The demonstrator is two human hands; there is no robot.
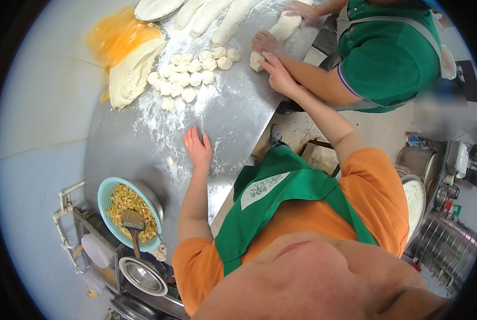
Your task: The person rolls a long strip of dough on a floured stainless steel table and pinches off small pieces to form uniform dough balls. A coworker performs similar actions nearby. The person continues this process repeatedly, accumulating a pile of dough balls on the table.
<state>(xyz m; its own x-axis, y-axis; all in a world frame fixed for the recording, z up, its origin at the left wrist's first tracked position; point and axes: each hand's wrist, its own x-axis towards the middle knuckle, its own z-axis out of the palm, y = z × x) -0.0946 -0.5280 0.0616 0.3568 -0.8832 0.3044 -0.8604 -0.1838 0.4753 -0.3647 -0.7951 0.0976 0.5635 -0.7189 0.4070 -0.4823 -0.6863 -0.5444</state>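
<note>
My left hand [198, 148] lies palm down on the floured metal table [122, 140], thumb apart, holding nothing. My right hand [279, 76] reaches beside a co-worker's forearm, its fingertips near the end of a thick dough roll [284, 28]; whether it touches the dough or the arm is unclear. The co-worker's hands rest on that roll. Small dough pieces [188, 72] cluster beyond my left hand. Farther up lie several long dough rolls [230, 24]. At the upper left, a large dough slab [132, 74] sits partly under orange-tinted plastic film [116, 34].
A light-blue basin [102, 200] of chopped filling, with a wooden-handled scraper [133, 224] in it, stands at the table's lower left. Metal bowls [142, 276] sit below. The co-worker in green [386, 56] stands close on my right. A wall borders the table's left side.
</note>
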